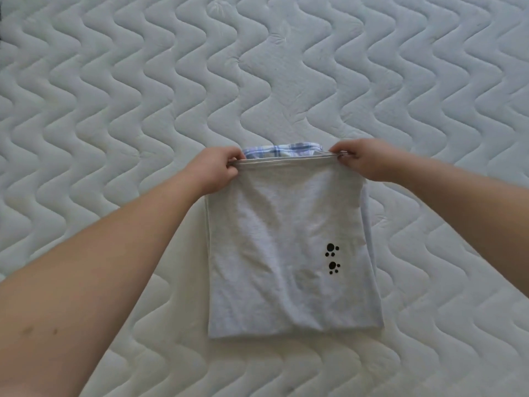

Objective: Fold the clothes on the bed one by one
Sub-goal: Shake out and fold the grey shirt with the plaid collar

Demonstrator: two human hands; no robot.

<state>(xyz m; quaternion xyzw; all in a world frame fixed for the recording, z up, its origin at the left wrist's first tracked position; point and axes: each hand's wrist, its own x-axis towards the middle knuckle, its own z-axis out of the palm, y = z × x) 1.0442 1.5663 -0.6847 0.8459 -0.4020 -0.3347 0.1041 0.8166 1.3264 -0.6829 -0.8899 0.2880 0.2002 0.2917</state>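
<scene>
A light grey garment (286, 247) with two black paw prints lies folded into a rectangle on the bed, in the middle of the view. My left hand (217, 170) pinches its far left corner and my right hand (363, 159) pinches its far right corner, holding the hemmed far edge stretched between them. Just beyond that edge a strip of blue and white plaid cloth (282, 149) shows from under the grey fabric.
A white quilted mattress (114, 110) with a wavy stitch pattern fills the whole view around the garment. No other clothes are in view.
</scene>
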